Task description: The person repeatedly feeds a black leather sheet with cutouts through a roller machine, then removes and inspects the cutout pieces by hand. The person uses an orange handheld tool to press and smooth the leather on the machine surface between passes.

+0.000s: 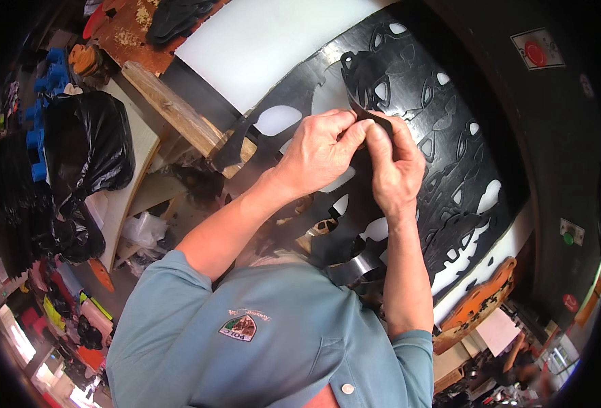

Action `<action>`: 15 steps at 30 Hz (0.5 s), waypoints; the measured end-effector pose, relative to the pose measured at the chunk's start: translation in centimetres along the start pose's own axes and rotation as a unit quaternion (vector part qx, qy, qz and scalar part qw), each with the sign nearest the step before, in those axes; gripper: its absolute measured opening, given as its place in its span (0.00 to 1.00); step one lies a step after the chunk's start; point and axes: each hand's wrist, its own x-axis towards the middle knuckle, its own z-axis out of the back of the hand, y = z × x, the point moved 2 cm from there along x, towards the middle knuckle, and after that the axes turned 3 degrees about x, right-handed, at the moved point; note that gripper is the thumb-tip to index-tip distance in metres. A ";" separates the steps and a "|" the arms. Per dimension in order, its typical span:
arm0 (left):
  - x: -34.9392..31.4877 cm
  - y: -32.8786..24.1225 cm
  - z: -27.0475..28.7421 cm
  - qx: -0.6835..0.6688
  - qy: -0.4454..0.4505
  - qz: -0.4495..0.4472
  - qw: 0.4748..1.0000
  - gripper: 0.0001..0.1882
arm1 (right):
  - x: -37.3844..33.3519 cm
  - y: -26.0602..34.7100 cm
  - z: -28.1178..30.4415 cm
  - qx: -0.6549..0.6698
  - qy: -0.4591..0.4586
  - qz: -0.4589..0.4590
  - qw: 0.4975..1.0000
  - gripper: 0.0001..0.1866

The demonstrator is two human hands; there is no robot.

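Note:
Above a black sheet (460, 173) with many cut outlines and holes in it, both my hands are raised close together. My left hand (321, 149) pinches the edge of a thin black cut piece (376, 121) between thumb and fingers. On the other side, my right hand (397, 160) grips the same piece, its thumb tip almost touching my left fingers. Part of the piece is hidden behind my fingers. Just beyond lies a heap of loose black cut-outs (368, 78), partly overlapping on the sheet.
A white board (253, 47) lies at the far side, beside a wooden beam (171, 102). At left hangs a black plastic bag (89, 143). A dark machine panel on the right carries a red button (535, 53) and a green button (569, 238). An orange board (480, 296) sits at lower right.

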 end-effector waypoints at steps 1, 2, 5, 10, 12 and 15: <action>0.0 0.1 0.2 -0.022 0.006 0.003 1.000 0.18 | 0.3 -0.3 0.4 0.075 -0.011 -0.059 0.995 0.12; 0.0 0.1 0.3 -0.044 0.011 0.008 0.999 0.19 | 0.4 -0.6 0.6 0.143 -0.037 -0.126 0.981 0.13; 0.4 -0.1 0.7 -0.085 0.000 0.026 0.996 0.19 | 0.3 -0.6 0.5 0.165 -0.028 -0.117 0.979 0.14; 1.0 -0.5 0.7 -0.027 -0.007 0.031 0.999 0.20 | 0.6 -0.5 0.6 0.133 -0.014 -0.103 0.986 0.16; 1.3 -0.6 0.8 0.012 -0.010 -0.021 1.000 0.22 | 1.1 -0.5 1.0 0.131 0.011 -0.089 0.987 0.17; 1.5 -0.4 1.1 0.103 -0.002 -0.100 0.990 0.20 | 1.5 -1.0 1.5 0.169 0.046 -0.120 0.977 0.16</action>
